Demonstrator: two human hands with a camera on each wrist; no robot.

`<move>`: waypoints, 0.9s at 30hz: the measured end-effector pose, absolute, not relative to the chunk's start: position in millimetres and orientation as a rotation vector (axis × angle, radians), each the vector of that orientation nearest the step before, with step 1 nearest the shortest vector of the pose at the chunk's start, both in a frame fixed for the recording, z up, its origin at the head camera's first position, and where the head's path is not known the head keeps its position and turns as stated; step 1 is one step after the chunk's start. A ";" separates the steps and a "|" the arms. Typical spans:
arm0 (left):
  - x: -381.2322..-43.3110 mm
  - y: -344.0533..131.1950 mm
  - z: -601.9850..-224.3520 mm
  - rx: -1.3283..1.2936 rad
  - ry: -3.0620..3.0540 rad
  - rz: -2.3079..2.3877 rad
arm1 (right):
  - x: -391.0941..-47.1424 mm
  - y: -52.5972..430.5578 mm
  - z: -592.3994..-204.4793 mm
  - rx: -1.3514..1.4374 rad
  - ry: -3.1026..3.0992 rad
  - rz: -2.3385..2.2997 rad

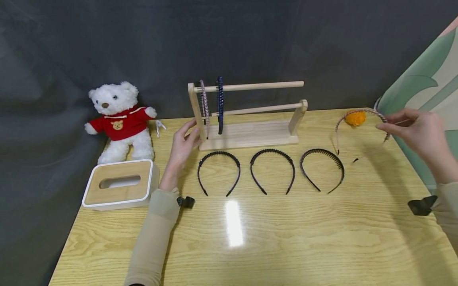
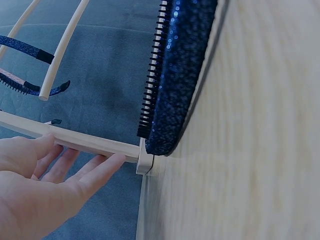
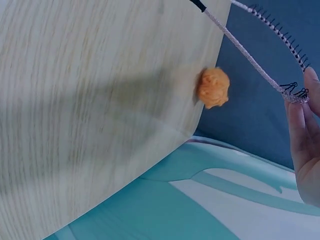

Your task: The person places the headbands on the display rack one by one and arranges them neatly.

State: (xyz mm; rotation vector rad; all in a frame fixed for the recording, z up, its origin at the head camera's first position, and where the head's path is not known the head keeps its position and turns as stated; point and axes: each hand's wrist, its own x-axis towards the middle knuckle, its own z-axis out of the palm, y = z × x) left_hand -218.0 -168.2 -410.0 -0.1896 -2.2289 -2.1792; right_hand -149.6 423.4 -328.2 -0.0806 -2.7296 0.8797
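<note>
My left hand (image 1: 182, 143) holds the left upright of a wooden headband rack (image 1: 250, 139), thumb on one side and fingers on the other in the left wrist view. From the rack's upper rod hang a pink braided headband (image 1: 204, 105) and a dark blue glittery headband (image 1: 220, 105). At the right, my right hand (image 1: 420, 127) pinches a thin pink headband with black comb teeth (image 3: 245, 52) by its curved side, raised over the table. Three dark toothed headbands lie in a row before the rack: left (image 1: 219, 153), middle (image 1: 272, 151) and right (image 1: 322, 151).
An orange fluffy ball (image 1: 355, 118) sits at the table's back right, behind the raised headband. On the left are a white teddy bear in a red hoodie (image 1: 123, 123), a small white clip (image 1: 160, 128) and a tissue box (image 1: 121, 184). A dark curtain (image 1: 250, 39) backs the table.
</note>
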 end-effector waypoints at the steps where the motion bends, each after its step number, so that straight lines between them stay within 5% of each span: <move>1: -217.9 -168.2 -410.1 -0.188 -2.227 -2.181 | -149.5 422.2 -327.5 -0.082 -2.724 0.885; 27: -218.9 -168.8 -409.9 -0.199 -2.195 -2.237 | -141.9 388.0 -306.6 -0.083 -2.609 0.941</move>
